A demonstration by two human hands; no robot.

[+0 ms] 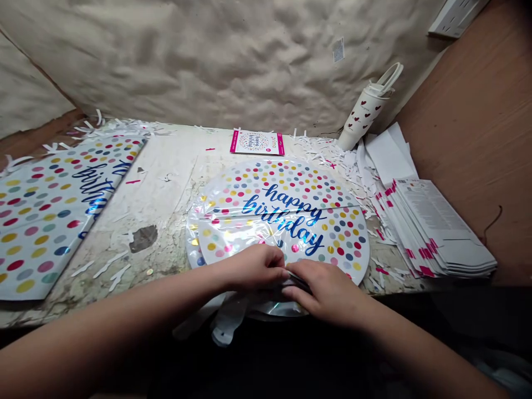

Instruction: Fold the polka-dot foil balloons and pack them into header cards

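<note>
Flat round foil balloons (282, 188), white with coloured dots and blue "happy birthday" lettering, lie at the table's front edge, seemingly stacked. My left hand (253, 267) is closed at their near edge, fingers curled in a pinch. Close against it, my right hand (326, 289) grips the folded near edge between thumb and fingers. What exactly lies between the fingertips is partly hidden by the hands. A whitish balloon tail (229, 321) hangs below my left wrist over the table edge.
A folded dotted balloon (45, 216) lies at the left. Behind the balloons is a pink-edged printed packet (257, 142). A white tumbler (366, 113) with hearts leans at the back right, beside paper scraps (328, 152) and stacked printed card sleeves (444, 233). The worn table (162, 188) meets a paper-covered wall.
</note>
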